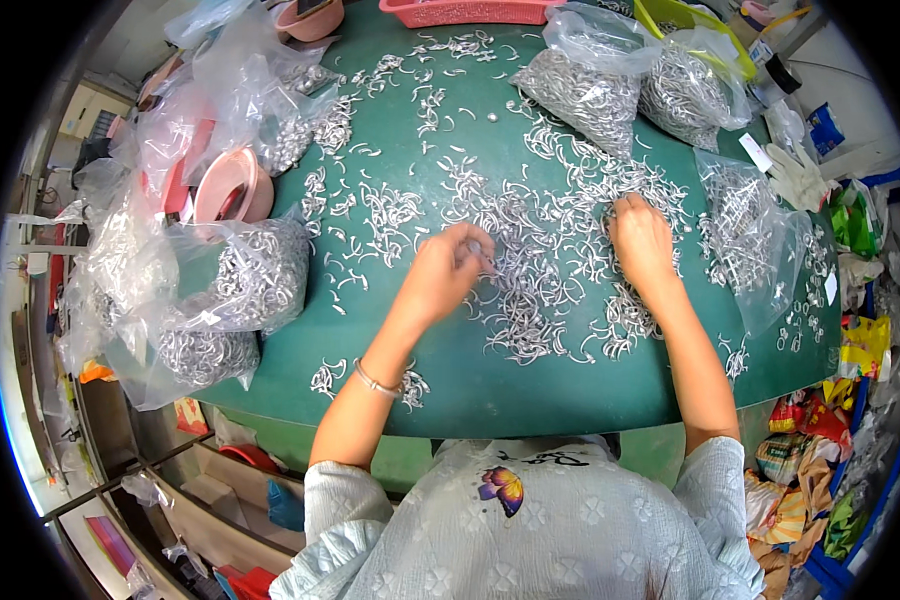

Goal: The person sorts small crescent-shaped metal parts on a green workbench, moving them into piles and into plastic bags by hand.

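Note:
Small curved silver metal pieces point(525, 325) lie in a loose heap across the middle of the green tabletop point(390, 330). At the heap's left edge is my left hand point(445, 268), its fingers curled and slightly blurred; something small and shiny shows at the fingertips, too unclear to name. My right hand point(640, 240) reaches into the right part of the heap with its fingers bent down and pressed together among the pieces. Whatever its fingertips pinch is hidden under the hand.
Clear plastic bags of metal pieces point(260, 265) crowd the left edge beside a pink cup point(233, 187). More filled bags point(580, 95) stand at the back right, and another bag point(750, 225) lies right. A pink tray point(470, 12) sits at the far edge.

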The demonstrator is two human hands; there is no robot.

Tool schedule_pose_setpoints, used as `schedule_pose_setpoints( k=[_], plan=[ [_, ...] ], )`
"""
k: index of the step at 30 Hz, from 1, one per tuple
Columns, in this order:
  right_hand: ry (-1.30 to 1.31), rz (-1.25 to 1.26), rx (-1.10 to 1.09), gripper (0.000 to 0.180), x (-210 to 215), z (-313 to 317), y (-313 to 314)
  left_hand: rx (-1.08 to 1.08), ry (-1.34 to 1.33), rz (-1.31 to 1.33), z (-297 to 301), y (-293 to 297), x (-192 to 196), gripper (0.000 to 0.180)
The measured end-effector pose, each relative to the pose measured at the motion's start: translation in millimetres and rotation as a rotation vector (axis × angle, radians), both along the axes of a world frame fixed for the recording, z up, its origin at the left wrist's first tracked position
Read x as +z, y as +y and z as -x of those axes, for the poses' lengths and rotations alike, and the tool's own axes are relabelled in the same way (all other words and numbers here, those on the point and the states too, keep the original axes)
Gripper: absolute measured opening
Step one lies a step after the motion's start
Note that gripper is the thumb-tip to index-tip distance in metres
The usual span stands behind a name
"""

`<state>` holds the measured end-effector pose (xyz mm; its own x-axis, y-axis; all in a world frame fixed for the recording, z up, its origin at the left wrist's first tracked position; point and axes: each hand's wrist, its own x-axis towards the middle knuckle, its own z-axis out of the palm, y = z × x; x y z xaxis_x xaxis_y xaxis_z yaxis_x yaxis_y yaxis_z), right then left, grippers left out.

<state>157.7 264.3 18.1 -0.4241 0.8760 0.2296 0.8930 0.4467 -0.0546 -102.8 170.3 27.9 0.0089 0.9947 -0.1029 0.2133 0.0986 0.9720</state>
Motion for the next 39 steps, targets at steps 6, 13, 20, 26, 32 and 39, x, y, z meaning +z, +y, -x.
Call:
schedule_pose_setpoints(
  k=[6, 13, 20, 26, 32, 39],
  plan=[
    [1.061, 0.836, -0.061, 0.009, 25.4, -14.6, 9.0, 0.166, 0.605, -0.249, 6.0, 60.0, -14.4, 0.017],
    [1.634, 1.398, 0.127, 0.025, 13.5, 61.4, 55.4, 0.096, 0.676, -0.284, 15.2, 87.8, -33.5, 0.020],
    [0.265, 0.120, 0.109, 0.028, -32.1, 157.7, 120.3, 0.141, -1.079, 0.316, 33.5, 93.4, -26.9, 0.021],
    [0.615, 0.505, 0.346, 0.016, 4.1, 156.0, 78.4, 0.389, -1.246, 0.445, 32.1, 101.3, -16.6, 0.038],
    [0.197, -0.121, 0.223, 0.018, -4.2, 155.9, 123.0, 0.104, -1.551, 0.429, 48.8, 119.2, -68.7, 0.020],
    [0.212, -0.049, 0.326, 0.009, -14.9, 168.4, 117.7, 0.419, -1.308, 0.422, 52.8, 100.4, -26.4, 0.026]
  ],
)
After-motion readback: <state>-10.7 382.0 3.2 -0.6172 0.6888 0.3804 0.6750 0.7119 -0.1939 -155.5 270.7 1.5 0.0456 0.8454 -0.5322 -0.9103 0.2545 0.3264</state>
